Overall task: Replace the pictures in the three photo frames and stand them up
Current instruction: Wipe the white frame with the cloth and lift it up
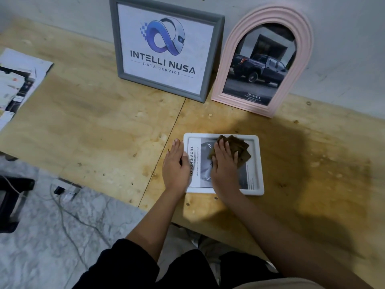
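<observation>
Currently, head view. Grey frame, far centre: picture in, upright by the wall. Pink frame, just right of it: picture in, upright. White frame, near, flat on the table: picture laid in, brown backing on top. Left hand: fingers straight, flat on the frame's left edge. Right hand: fingers straight, pressing the backing. Judged: two of three done; the third needs closing and standing.

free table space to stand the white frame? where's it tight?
Widest bare plywood table: between the stack of papers and the white frame, in front of the grey frame. Also bare right of the white frame, in front of the pink arched frame. Tight: at the wall, where those two frames stand side by side.
</observation>
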{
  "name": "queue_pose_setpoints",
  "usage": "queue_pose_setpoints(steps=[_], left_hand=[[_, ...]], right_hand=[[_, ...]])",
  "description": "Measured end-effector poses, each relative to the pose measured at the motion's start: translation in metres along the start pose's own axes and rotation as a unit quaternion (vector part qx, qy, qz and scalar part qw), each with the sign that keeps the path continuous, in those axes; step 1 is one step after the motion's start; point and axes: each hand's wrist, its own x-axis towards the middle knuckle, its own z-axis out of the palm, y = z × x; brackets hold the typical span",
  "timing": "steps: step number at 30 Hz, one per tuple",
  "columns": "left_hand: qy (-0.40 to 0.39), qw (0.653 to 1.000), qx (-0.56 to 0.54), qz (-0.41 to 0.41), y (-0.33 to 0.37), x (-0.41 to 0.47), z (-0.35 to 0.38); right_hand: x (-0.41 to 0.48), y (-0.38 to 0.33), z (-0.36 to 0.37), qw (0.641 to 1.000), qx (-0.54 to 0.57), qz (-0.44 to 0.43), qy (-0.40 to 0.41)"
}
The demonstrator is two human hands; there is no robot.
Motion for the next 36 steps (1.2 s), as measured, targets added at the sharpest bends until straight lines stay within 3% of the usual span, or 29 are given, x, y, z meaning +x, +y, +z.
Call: queue_pose_setpoints(steps=[8, 16, 29, 36], left_hand=[[-0.065, 0.995, 0.052, -0.05, 0.009, 0.011, -0.026], [-0.094, 0.993, 0.041, -0.065, 0.012, 0.014, -0.035], [-0.085, 0.993, 0.056, -0.055, 0.013, 0.015, -0.035], [-0.099, 0.993, 0.043, -0.047, 0.011, 0.014, -0.031]], right_hand=[[-0.008, -0.018, 0.014, 0.986, 0.02, -0.148, -0.079], [-0.024, -0.012, 0.012, 0.968, 0.029, -0.241, -0.061], [-0.023, -0.003, -0.013, 0.94, 0.044, -0.255, -0.221], [-0.031, -0.004, -0.025, 0.929, 0.024, -0.278, -0.241]])
